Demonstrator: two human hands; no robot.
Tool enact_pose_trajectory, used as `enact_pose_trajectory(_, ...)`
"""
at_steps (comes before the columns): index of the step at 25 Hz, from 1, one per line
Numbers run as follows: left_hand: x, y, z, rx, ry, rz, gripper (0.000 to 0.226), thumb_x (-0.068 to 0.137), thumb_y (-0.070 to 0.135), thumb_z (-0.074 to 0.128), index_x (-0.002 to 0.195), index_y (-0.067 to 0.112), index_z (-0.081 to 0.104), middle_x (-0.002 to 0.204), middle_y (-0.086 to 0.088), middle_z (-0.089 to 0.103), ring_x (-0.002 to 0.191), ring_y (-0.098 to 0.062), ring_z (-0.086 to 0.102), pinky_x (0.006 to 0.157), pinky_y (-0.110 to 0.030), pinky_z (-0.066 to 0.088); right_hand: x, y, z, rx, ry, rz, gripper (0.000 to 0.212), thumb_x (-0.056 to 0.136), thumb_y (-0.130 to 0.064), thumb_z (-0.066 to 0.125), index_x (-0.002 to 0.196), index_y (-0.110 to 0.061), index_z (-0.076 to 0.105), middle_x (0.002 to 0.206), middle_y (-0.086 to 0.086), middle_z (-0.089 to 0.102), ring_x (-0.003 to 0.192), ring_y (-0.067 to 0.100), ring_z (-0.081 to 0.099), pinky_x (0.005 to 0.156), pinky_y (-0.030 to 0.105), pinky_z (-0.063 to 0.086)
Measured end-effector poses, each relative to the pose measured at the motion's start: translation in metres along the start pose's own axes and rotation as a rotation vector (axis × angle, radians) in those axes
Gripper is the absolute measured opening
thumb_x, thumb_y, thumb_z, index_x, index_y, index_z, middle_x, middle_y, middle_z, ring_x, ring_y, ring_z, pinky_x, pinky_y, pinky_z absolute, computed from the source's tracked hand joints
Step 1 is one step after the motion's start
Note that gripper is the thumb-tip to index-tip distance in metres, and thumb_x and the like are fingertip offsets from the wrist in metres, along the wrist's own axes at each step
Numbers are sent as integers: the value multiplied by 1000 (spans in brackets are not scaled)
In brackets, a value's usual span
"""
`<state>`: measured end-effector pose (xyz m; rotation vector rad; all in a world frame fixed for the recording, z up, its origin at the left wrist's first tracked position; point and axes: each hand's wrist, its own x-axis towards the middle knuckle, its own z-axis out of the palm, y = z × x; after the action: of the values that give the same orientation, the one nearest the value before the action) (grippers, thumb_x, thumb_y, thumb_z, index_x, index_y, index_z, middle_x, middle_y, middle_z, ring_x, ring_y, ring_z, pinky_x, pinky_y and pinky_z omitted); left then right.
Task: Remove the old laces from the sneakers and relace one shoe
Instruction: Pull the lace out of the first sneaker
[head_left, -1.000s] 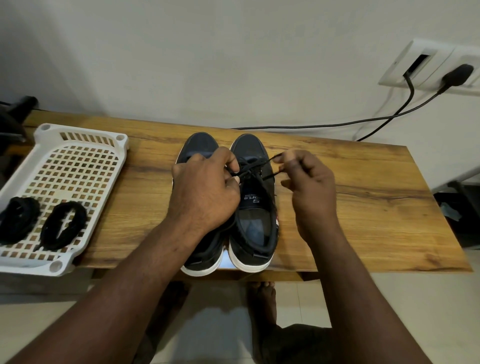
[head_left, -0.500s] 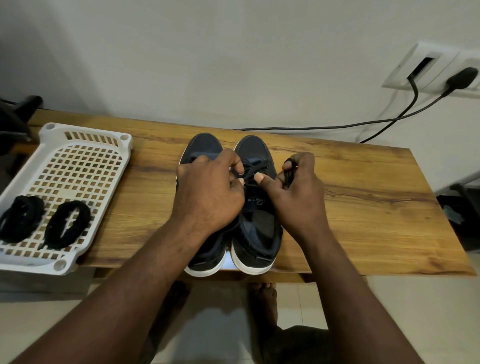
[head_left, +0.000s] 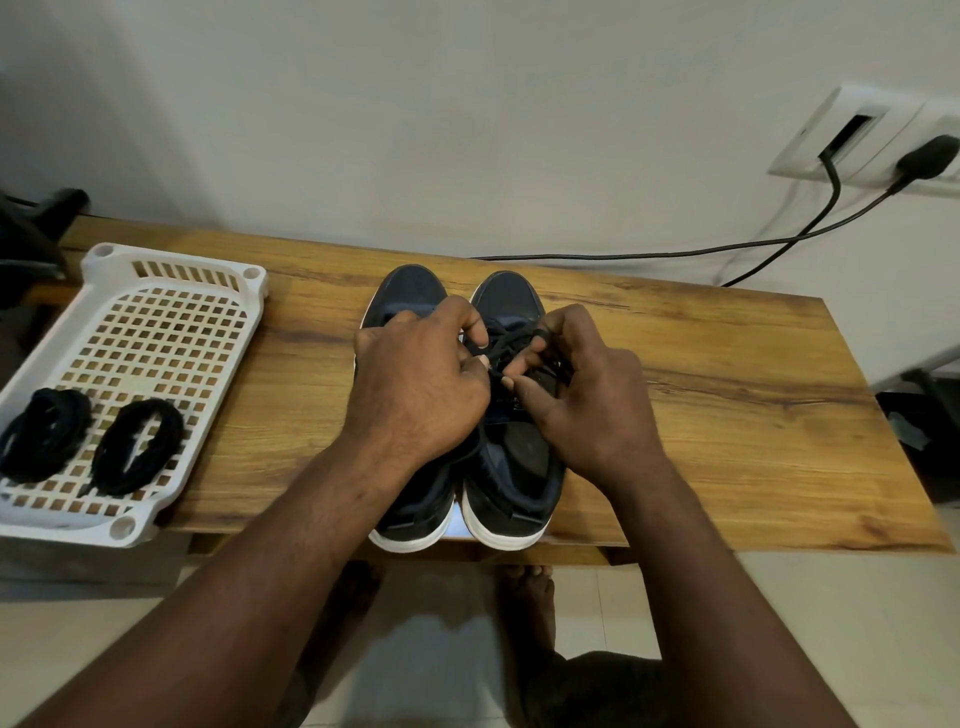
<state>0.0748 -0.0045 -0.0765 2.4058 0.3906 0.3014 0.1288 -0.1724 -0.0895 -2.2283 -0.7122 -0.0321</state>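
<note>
Two dark navy sneakers with white soles stand side by side on the wooden table (head_left: 727, 415), toes toward the wall. My left hand (head_left: 421, 395) lies over the left sneaker (head_left: 410, 291) and pinches the black lace (head_left: 501, 345) of the right sneaker (head_left: 511, 467). From the right, my right hand (head_left: 582, 400) grips the same lace, fingers curled over the eyelet area. The lacing under both hands is mostly hidden.
A white perforated plastic tray (head_left: 171, 332) sits at the table's left end, holding two coiled black laces (head_left: 137, 444) (head_left: 44, 434). Black cables (head_left: 675, 253) run along the wall to a socket (head_left: 878, 140) at the upper right. My bare feet show below the table edge.
My right hand, which held the lace stretched out to the right a second ago, has come in toward the shoe's eyelets and closed over them. The left hand has hardly shifted.
</note>
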Motion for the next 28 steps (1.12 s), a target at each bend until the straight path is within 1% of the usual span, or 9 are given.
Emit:
enact_pose_trajectory(2, 0, -1, -1, -3, 2, -6, 21, 87, 21, 67, 98, 37, 57, 69, 14, 66, 92, -10, 61, 101, -47, 38, 2, -4, 3, 119, 116, 48, 37, 90, -10, 76, 112, -22, 48, 85, -12, 68, 70, 0, 64, 64, 32, 56)
enact_pose_trajectory(6, 0, 0, -1, 7, -3, 10, 21, 86, 21, 65, 94, 39, 57, 69, 13, 65, 92, -13, 58, 97, -44, 36, 11, 2, -14, 799, 479, 413, 36, 90, -3, 59, 120, -21, 50, 72, -9, 62, 66, 6, 51, 66, 28, 45)
enact_pose_trajectory(11, 0, 1, 0, -1, -7, 6, 20, 86, 22, 64, 93, 40, 58, 66, 14, 65, 91, -14, 59, 95, -42, 33, 4, 8, -11, 283, 192, 323, 28, 92, -17, 63, 112, -34, 72, 81, -16, 58, 70, 2, 51, 67, 26, 41)
enact_pose_trajectory(14, 1, 1, 0, 4, 3, 2, 21, 86, 22, 65, 93, 40, 58, 67, 14, 64, 89, -13, 59, 98, -46, 37, 2, 8, -1, 49, 83, 148, 25, 84, -50, 74, 107, -42, 75, 118, -13, 56, 115, 7, 53, 91, 31, 47)
enact_pose_trajectory(16, 1, 1, 0, -1, 5, 2, 22, 87, 20, 64, 95, 39, 59, 67, 13, 63, 89, -13, 58, 99, -47, 38, 2, 11, 3, -96, 53, 91, 21, 81, -52, 78, 98, -40, 76, 125, -13, 56, 122, 11, 48, 97, 42, 48)
enact_pose_trajectory(19, 1, -1, 0, -9, 9, 4, 22, 87, 19, 63, 95, 39, 59, 67, 13, 63, 90, -13, 57, 99, -47, 38, 4, 6, 3, 118, 182, 126, 9, 85, -32, 84, 87, -28, 76, 118, -12, 66, 118, 9, 56, 93, 35, 50)
enact_pose_trajectory(22, 0, -1, 2, 19, 2, 37, 21, 88, 23, 63, 100, 40, 63, 70, 16, 61, 99, -12, 50, 99, -46, 36, 9, 4, -10, 542, 439, 382, 16, 94, -23, 78, 81, -18, 70, 88, -11, 70, 84, -1, 63, 78, 28, 51)
enact_pose_trajectory(25, -1, -1, 3, 151, -6, 128, 32, 90, 27, 61, 116, 45, 69, 95, 20, 52, 109, -12, 35, 93, -39, 31, 9, 16, -10, 239, 402, 601, 12, 91, -40, 77, 95, -31, 72, 101, -13, 70, 97, 4, 62, 88, 39, 56)
enact_pose_trajectory(28, -1, 1, 7, 247, -21, 183, 41, 90, 33, 53, 126, 40, 70, 119, 15, 55, 119, -17, 34, 95, -39, 32, 5, 11, -8, 24, 304, 452, 29, 88, -45, 78, 113, -34, 68, 118, -10, 65, 110, 11, 61, 88, 35, 55)
